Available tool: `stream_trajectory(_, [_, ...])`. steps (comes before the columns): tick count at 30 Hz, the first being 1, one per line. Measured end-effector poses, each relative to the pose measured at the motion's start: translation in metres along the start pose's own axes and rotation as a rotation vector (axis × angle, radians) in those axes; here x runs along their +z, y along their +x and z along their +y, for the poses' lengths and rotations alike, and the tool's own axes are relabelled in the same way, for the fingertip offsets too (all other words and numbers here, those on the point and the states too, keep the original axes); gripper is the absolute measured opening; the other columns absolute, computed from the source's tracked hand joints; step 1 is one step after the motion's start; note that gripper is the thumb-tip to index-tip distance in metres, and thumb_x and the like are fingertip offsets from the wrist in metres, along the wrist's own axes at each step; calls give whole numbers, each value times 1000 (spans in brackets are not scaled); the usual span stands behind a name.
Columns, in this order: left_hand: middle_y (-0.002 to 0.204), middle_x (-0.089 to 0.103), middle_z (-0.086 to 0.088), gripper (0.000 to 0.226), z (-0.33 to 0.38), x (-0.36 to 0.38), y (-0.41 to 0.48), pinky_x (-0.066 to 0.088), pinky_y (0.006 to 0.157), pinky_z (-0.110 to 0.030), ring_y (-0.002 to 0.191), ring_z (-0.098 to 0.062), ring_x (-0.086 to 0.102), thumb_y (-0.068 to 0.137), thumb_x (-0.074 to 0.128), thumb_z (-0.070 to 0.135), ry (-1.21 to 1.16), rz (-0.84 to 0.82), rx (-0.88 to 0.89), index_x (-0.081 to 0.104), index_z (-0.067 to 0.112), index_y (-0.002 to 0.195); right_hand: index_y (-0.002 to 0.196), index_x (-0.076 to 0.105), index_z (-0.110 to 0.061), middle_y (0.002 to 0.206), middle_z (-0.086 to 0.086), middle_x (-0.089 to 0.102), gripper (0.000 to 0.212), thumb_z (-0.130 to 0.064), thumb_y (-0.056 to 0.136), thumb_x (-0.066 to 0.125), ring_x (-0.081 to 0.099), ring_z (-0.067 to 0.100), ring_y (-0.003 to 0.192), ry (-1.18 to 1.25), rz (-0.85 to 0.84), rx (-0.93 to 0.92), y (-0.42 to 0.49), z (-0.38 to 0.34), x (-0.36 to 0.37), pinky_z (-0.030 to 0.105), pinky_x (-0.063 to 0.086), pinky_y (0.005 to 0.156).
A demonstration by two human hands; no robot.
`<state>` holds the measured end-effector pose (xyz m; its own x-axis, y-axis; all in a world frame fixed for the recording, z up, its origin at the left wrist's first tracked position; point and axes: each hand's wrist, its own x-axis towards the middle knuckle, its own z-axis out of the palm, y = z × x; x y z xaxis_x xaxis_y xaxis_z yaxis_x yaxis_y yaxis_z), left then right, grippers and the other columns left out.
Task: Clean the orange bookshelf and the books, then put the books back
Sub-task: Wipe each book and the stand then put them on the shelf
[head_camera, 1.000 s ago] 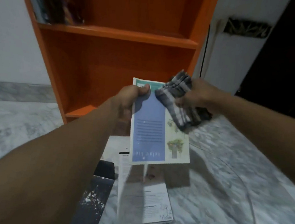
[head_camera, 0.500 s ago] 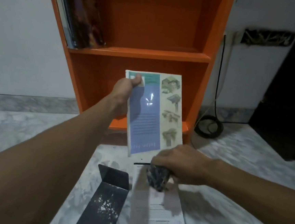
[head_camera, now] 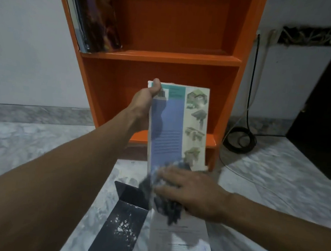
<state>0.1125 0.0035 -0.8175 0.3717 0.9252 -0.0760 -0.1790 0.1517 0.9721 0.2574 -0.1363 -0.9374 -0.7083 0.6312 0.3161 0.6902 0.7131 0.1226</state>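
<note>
Altogether: one held book, one cloth, two floor books.

Dim, bluish indoor light. The left hand throws a soft shadow down the book. The right hand and cloth smear with motion blur. Wide-angle distortion bows the bookshelf sides.

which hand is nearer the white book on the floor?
Right. The right hand, with the cloth, hovers over the white book's far end; the left hand grips the blue book higher up.

Orange bookshelf, blue-and-cream book (teal band on top), dark grey cloth, grey-veined marble floor
</note>
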Motion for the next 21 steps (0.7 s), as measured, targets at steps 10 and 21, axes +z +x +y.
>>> stream_trajectory(10, [117, 67, -20, 53, -4, 20, -2, 51, 92, -44, 106, -35, 63, 102, 31, 52, -163, -93, -26, 60, 12, 122, 133, 55, -18, 131, 8, 56, 59, 1, 77, 53, 50, 24, 120, 207, 559, 589, 54, 45, -69, 43, 50, 96])
stream_trajectory(21, [115, 70, -16, 46, -16, -14, 10, 58, 77, -38, 93, -26, 72, 102, 39, 46, -140, -13, -46, 65, 11, 119, 115, 62, -19, 111, 7, 66, 46, -5, 73, 75, 64, 26, 98, 161, 414, 295, 17, 36, -65, 46, 58, 76])
